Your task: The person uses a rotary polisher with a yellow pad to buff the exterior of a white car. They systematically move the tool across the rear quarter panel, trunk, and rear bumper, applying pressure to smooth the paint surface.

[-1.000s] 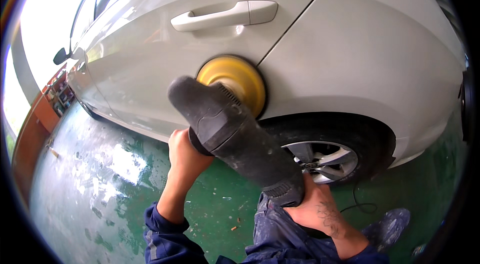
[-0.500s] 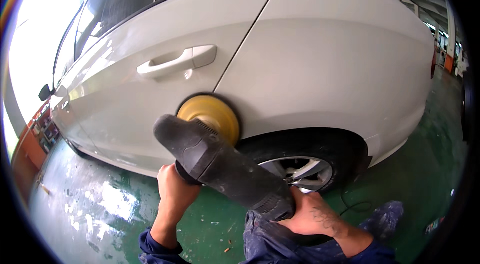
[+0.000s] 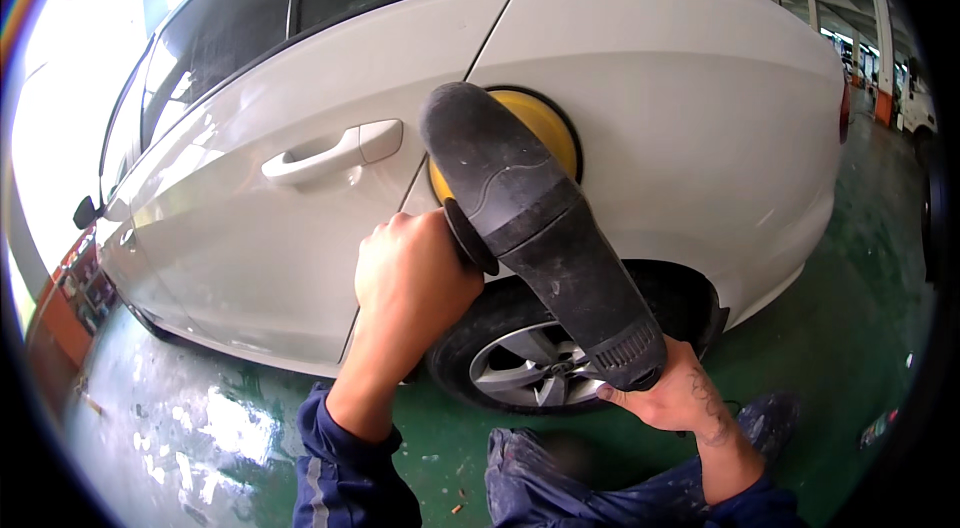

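A black electric car polisher point(image 3: 545, 228) is held in both hands against the side of a white car point(image 3: 690, 138). Its round yellow pad point(image 3: 548, 123) lies on the rear panel by the door seam, partly hidden behind the tool's head. My left hand point(image 3: 415, 263) is wrapped round the side handle, whose black flange shows beside the fist. At the back end of the body my right hand point(image 3: 670, 393) grips the rear, thumb along the underside. The door handle point(image 3: 335, 153) is left of the pad, apart from it.
Below the polisher is the rear wheel point(image 3: 535, 368) in its arch. My legs point(image 3: 600, 478) in dark blue work trousers are on the green floor point(image 3: 450, 468). An orange cabinet point(image 3: 65, 318) with shelves stands at far left; another vehicle point(image 3: 915, 108) is at far right.
The polisher has moved up and to the right, its pad going from low by the door seam onto the rear panel. Both hands moved with it, the left one rising most.
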`<state>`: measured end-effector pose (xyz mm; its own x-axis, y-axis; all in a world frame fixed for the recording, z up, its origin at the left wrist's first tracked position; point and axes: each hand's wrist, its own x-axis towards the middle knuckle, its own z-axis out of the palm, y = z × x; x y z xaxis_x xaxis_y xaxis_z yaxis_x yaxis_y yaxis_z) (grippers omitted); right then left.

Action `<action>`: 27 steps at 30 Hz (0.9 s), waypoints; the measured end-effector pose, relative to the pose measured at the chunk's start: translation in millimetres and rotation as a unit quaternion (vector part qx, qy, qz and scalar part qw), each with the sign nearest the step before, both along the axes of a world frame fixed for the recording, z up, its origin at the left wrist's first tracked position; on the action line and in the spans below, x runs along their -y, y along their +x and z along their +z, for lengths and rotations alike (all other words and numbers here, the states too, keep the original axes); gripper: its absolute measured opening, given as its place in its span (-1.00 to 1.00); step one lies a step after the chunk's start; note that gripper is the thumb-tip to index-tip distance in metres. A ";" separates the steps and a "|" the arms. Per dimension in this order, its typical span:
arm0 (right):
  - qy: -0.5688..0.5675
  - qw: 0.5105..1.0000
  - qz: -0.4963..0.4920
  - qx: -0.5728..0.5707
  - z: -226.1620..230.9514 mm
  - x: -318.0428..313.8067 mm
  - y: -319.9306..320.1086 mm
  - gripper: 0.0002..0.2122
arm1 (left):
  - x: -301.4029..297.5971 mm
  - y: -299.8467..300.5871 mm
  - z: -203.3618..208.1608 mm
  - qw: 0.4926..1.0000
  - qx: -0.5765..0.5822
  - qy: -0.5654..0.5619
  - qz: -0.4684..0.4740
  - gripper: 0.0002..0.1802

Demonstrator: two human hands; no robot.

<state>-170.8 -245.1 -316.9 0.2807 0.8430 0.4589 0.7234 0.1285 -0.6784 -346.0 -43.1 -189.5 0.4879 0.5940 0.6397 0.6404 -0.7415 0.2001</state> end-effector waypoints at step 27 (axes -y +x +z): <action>-0.009 0.998 0.046 -0.034 103.9 -108.6 -68.7 -0.76 | -98.2 -63.9 96.0 0.976 0.052 0.192 0.087 -0.81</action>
<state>-239.5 -136.5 -213.0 0.2318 0.8742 0.4266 0.6606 0.1804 -0.7288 -410.0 55.1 -93.5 0.3214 0.3685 0.8723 0.7547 -0.6561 -0.0009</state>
